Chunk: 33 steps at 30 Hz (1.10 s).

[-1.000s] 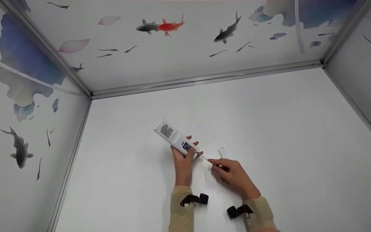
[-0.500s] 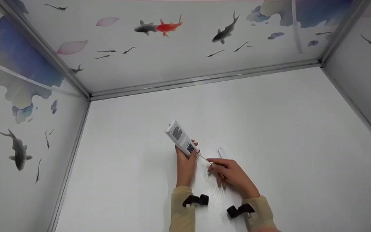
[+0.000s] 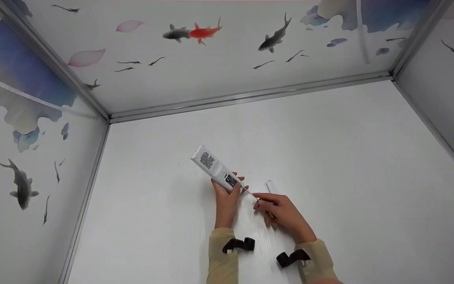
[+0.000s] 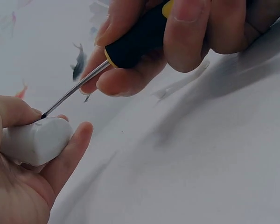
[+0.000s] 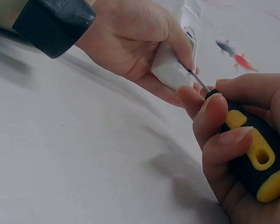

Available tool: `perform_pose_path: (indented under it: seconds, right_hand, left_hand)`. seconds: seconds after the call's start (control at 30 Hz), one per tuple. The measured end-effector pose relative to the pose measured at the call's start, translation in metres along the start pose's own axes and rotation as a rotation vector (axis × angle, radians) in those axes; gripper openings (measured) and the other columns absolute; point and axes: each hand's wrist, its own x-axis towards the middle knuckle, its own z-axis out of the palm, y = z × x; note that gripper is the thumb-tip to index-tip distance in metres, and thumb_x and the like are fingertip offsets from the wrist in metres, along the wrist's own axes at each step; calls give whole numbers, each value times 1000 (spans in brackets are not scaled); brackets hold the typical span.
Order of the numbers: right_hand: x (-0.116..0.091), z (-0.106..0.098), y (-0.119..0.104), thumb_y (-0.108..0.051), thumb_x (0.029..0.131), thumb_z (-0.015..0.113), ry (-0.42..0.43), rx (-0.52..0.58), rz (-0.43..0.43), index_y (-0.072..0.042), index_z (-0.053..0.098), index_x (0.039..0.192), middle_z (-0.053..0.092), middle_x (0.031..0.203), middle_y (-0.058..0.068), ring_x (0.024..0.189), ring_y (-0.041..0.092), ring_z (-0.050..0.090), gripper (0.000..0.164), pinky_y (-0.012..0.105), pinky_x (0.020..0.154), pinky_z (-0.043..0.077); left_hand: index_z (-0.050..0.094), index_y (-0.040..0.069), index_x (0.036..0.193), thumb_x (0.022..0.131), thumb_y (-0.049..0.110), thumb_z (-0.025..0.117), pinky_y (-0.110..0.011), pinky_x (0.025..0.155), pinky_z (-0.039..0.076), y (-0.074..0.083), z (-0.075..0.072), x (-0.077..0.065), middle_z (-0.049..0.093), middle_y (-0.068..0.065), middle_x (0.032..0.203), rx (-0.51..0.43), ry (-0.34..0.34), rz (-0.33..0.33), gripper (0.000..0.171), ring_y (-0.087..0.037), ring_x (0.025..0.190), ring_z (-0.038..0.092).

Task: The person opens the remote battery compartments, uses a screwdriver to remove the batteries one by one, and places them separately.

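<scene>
In the head view my left hand [image 3: 226,203] grips a long white plastic device [image 3: 216,167] with a printed code label and a dark panel near its lower end. The device is tilted, its far end pointing up and left. My right hand [image 3: 288,215] holds a screwdriver [image 5: 257,135] with a black and yellow handle, fingers curled round it. The screwdriver's metal shaft [image 4: 74,92] reaches to the device's near end, its dark tip right by my left thumb. Whether the tip sits in a screw or slot is hidden.
A narrow, pale translucent piece [image 3: 270,186] lies on the white table [image 3: 329,150] behind my right hand. White panels with painted fish and metal-framed edges [image 3: 235,98] enclose the table at the back and both sides.
The device swung right and steeper, then back left. My left hand shifted slightly with it. The right hand's fingers changed position on the screwdriver, which stays at the device's near end.
</scene>
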Motion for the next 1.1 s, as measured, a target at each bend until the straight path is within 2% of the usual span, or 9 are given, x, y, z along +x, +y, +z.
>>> perform_pose_path:
  seconds: [0.1,0.4,0.47,0.63,0.7,0.87,0.93,1.0,1.1]
  right_hand:
    - [1,1,3,-34,90,51,13,-10,4,-19,58,120,66,91,4,42,11,41,34,28,38,39]
    - [-1,-5,1,-33,90,52,-5,20,63,-20,59,118,65,93,7,50,11,45,33,23,44,39]
    - [-2,-6,-2,-31,90,52,-12,39,75,-19,59,118,65,94,8,51,11,45,32,22,44,39]
    - [-5,-7,-12,-21,92,50,-47,117,73,-9,56,121,63,96,17,49,13,45,32,24,43,40]
    - [-5,-7,-12,-21,92,50,-50,127,78,-8,56,122,63,96,18,50,13,46,33,24,44,41]
    - [-4,-10,-8,-24,91,52,-55,131,82,-10,57,120,63,95,17,57,13,49,33,23,50,43]
    - [-5,-11,-11,-22,92,51,-67,133,66,-7,57,121,63,95,19,57,14,50,33,24,49,44]
    - [-7,-11,-17,-19,92,49,-76,127,50,-5,56,121,62,95,21,55,16,49,33,25,47,44]
    - [-8,-10,-19,-19,93,49,-72,113,32,-3,55,121,62,94,22,52,16,49,33,27,44,44]
  left_hand:
    - [15,15,132,88,-4,49,-41,83,46,6,4,-2,37,-28,123,50,6,7,59,-32,108,48]
    - [19,9,133,89,0,50,-32,85,44,12,11,-8,50,-16,116,363,31,43,55,-30,106,51]
    - [17,10,134,89,1,50,-32,86,43,11,11,-7,50,-14,115,380,18,40,56,-28,106,51]
    - [16,15,134,89,1,51,-34,82,46,-1,5,-2,46,-16,118,288,-10,41,59,-22,104,52]
    - [16,17,134,89,3,51,-34,82,46,-7,3,0,46,-15,119,302,-9,55,59,-21,104,52]
    - [19,17,138,90,14,52,-39,90,40,-16,1,-2,49,-8,124,658,30,129,58,-20,113,48]
    - [19,17,139,90,17,52,-42,93,38,-16,1,-3,49,-7,126,749,37,150,59,-21,115,45]
    - [19,16,139,90,17,52,-42,92,38,-15,2,-3,49,-7,124,744,26,156,59,-21,114,46]
    - [16,16,138,90,15,52,-37,89,40,-14,1,-2,54,-1,115,645,-1,129,60,-14,107,51]
